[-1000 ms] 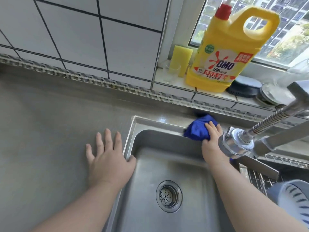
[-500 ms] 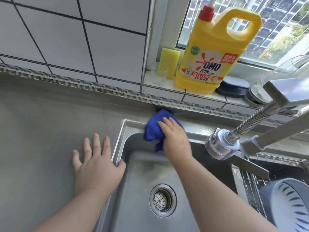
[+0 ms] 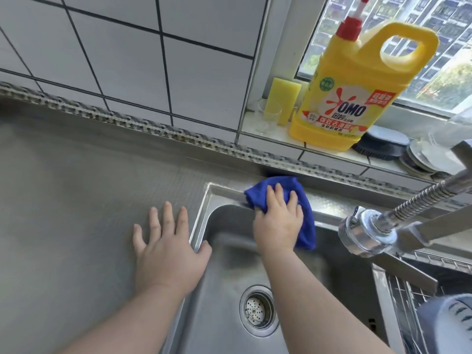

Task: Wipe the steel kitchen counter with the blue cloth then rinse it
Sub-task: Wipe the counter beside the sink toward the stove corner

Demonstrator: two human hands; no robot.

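Observation:
The blue cloth (image 3: pixel 304 215) lies bunched over the back rim of the steel sink (image 3: pixel 219 192), near its far left corner, and hangs a little into the basin. My right hand (image 3: pixel 278 221) presses flat on top of it with fingers spread. My left hand (image 3: pixel 168 246) rests palm down and open on the steel counter (image 3: pixel 76 200), its thumb touching the sink's left rim.
A pull-out tap head (image 3: pixel 367 231) hangs over the sink's right side. On the window ledge stand a yellow detergent jug (image 3: pixel 357 98), a yellow sponge (image 3: pixel 286 98), a glass (image 3: pixel 267 118) and a dark brush (image 3: pixel 383 143). A dish rack (image 3: pixel 419 290) with a bowl (image 3: pixel 449 325) sits at right.
My right hand has slid the blue cloth leftward along the sink's back rim, away from the tap head toward the far left corner. My left hand has stayed planted on the counter.

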